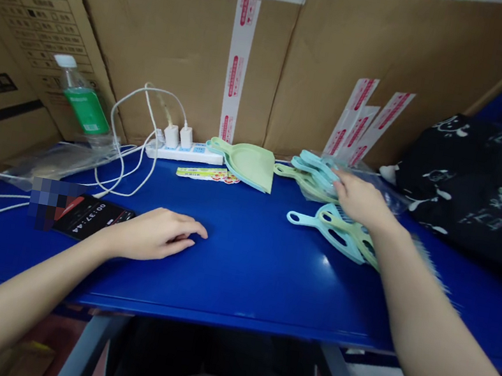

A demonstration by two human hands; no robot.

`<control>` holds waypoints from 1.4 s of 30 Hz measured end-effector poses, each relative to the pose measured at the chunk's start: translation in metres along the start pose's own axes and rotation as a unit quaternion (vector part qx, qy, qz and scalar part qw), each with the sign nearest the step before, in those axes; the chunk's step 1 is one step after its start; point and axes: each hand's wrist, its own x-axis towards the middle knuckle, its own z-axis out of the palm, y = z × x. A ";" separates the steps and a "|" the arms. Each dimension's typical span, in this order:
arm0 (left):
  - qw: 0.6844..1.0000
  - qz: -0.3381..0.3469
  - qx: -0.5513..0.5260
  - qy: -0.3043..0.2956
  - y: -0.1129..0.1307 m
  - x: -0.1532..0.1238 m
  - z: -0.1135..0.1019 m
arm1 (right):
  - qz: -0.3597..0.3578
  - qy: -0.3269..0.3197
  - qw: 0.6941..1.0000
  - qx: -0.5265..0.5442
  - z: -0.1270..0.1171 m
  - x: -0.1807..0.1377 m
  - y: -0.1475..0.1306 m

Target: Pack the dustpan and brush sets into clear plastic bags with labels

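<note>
My left hand [158, 234] rests on the blue tabletop beside the phone [97, 218], fingers loosely stretched out and holding nothing. At the back right, my right hand [359, 197] has its fingers closed at the end of a light-blue brush [316, 162], which lies over green pieces and clear plastic. The brush's far part is hidden by the hand. Below that hand lie a light-blue brush [341, 240] and a green brush [359, 234], overlapping, their bristles partly behind my forearm. A green dustpan [250, 161] lies over a light-blue one near the back.
A white power strip [198, 154] with chargers and looping white cables [119, 126] stands at the back left. A bottle [86, 104] leans by cardboard boxes [173, 51]. Colourful packaging strips [202, 173] lie in front. A black patterned bag [480, 183] occupies the right.
</note>
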 end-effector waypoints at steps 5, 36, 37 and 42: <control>1.000 -0.009 0.004 0.000 0.001 0.000 0.000 | -0.009 -0.007 1.000 -0.008 0.005 0.000 0.002; 1.000 -0.013 0.001 -0.012 0.000 0.001 -0.001 | -0.368 -0.020 0.927 0.066 0.051 -0.009 -0.042; 1.000 -0.012 0.001 -0.011 0.000 0.001 -0.001 | -0.366 -0.020 0.928 0.067 0.051 -0.009 -0.043; 1.000 -0.001 0.001 -0.011 -0.001 0.001 0.000 | -0.363 -0.008 0.928 0.087 0.048 -0.010 -0.045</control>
